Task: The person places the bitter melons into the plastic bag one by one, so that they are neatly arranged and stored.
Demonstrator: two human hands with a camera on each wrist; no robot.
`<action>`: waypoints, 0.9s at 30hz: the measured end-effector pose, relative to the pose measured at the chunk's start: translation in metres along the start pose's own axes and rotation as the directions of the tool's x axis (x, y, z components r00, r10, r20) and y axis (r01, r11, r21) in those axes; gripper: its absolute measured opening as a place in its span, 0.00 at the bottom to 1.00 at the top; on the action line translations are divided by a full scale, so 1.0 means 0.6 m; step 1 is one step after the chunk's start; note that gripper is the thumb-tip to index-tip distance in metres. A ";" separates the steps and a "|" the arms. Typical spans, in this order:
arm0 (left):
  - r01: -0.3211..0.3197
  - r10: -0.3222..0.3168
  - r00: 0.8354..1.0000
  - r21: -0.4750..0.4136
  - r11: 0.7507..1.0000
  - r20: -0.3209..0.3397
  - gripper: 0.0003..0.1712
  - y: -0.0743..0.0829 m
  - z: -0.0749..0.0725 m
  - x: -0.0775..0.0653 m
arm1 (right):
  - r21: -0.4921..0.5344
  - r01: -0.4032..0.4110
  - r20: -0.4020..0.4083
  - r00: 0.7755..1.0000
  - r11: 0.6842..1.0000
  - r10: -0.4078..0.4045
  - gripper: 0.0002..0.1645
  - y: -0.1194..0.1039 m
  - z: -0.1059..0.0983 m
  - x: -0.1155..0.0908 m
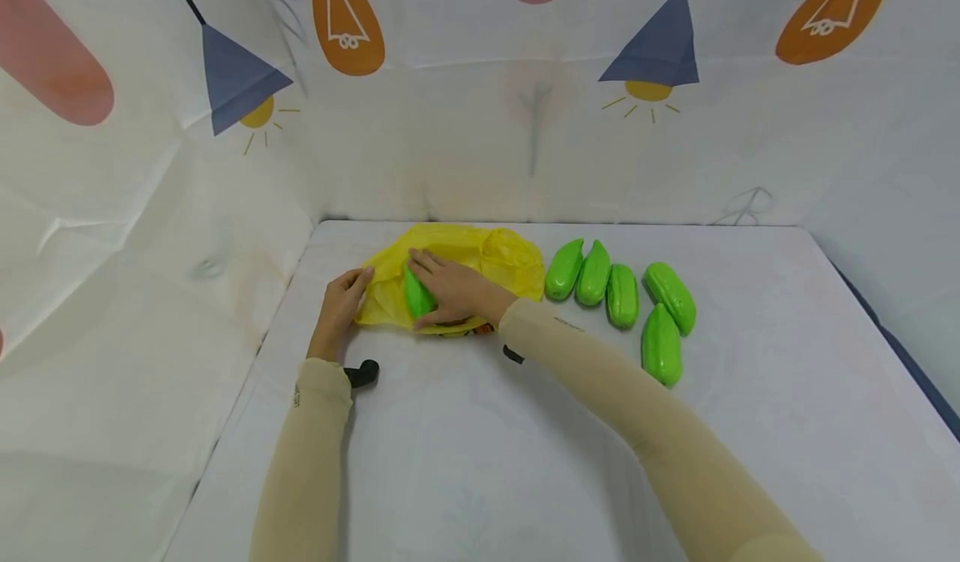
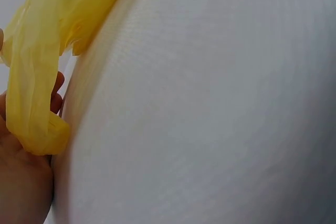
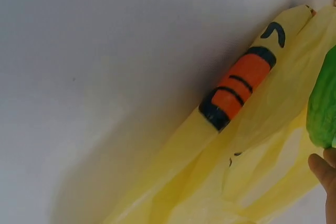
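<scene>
A yellow plastic bag (image 1: pixel 517 253) lies on its side at the back left of the table, its mouth towards the left. My left hand (image 1: pixel 341 305) holds the bag's edge at the mouth, and in the left wrist view a loop of the bag (image 2: pixel 34 87) hangs across the palm. My right hand (image 1: pixel 461 288) grips a glossy green gourd-like vegetable (image 1: pixel 417 295) at the bag's mouth, fingers at its far end and thumb at its near end. In the right wrist view the thumb (image 3: pixel 323 169) is by the lower end of that ridged vegetable (image 3: pixel 323 108).
Several more green gourd-like vegetables (image 1: pixel 592 274) lie right of the bag, and two of them (image 1: pixel 662 345) touch each other farther right. A white cloth covers the table (image 1: pixel 450 462). Printed white sheeting (image 1: pixel 465 145) rises behind and at the sides.
</scene>
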State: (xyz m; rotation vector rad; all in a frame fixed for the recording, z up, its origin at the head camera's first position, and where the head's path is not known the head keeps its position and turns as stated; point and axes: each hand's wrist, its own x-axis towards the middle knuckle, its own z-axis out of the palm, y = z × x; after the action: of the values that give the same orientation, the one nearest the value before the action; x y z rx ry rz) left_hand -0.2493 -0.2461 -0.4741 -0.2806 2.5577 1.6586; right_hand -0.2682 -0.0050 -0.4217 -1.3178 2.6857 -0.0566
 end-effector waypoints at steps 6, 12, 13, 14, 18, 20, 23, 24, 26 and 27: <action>0.002 -0.002 1.000 0.012 1.000 -0.003 0.47 -0.001 0.001 0.002 | 0.009 -0.004 0.014 1.000 1.000 0.004 0.65 -0.008 0.004 0.004; -0.018 0.018 1.000 0.023 1.000 -0.004 0.46 -0.001 0.000 0.001 | 0.011 -0.020 0.011 1.000 1.000 0.020 0.66 -0.010 0.016 0.003; -0.018 0.018 1.000 0.022 1.000 -0.006 0.45 -0.001 0.000 0.000 | 0.007 -0.028 0.010 1.000 1.000 0.027 0.66 -0.011 0.016 0.002; -0.019 0.019 1.000 0.023 1.000 -0.005 0.45 -0.001 0.000 0.000 | -0.002 -0.033 0.010 0.999 0.999 0.033 0.65 -0.011 0.017 0.002; -0.019 0.019 1.000 0.019 1.000 -0.007 0.44 -0.001 0.000 0.000 | -0.045 -0.050 0.013 0.999 0.998 0.051 0.65 -0.011 0.017 0.001; -0.018 0.019 1.000 0.018 1.000 -0.006 0.45 -0.001 0.000 0.000 | -0.060 -0.055 0.016 0.998 0.997 0.056 0.65 -0.010 0.017 0.001; -0.020 0.020 1.000 0.023 1.000 -0.003 0.46 0.000 0.000 -0.001 | -0.075 -0.059 0.016 0.998 0.995 0.060 0.65 -0.009 0.018 0.002; -0.020 0.020 1.000 0.022 1.000 -0.001 0.47 0.001 0.000 -0.002 | -0.081 -0.059 0.016 0.998 0.995 0.060 0.65 -0.009 0.018 0.002; -0.018 0.018 1.000 0.021 1.000 -0.002 0.47 0.002 0.000 -0.002 | -0.089 -0.059 0.013 0.998 0.994 0.060 0.65 -0.009 0.018 0.003; -0.021 0.021 1.000 0.022 1.000 -0.001 0.47 0.002 -0.001 -0.003 | -0.095 -0.058 0.012 0.998 0.994 0.060 0.65 -0.009 0.018 0.003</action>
State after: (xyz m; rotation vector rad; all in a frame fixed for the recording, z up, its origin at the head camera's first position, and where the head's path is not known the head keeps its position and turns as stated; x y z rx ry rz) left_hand -0.2480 -0.2458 -0.4725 -0.2543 2.5860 1.6370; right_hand -0.2633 -0.0093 -0.4318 -1.2576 2.7440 0.0869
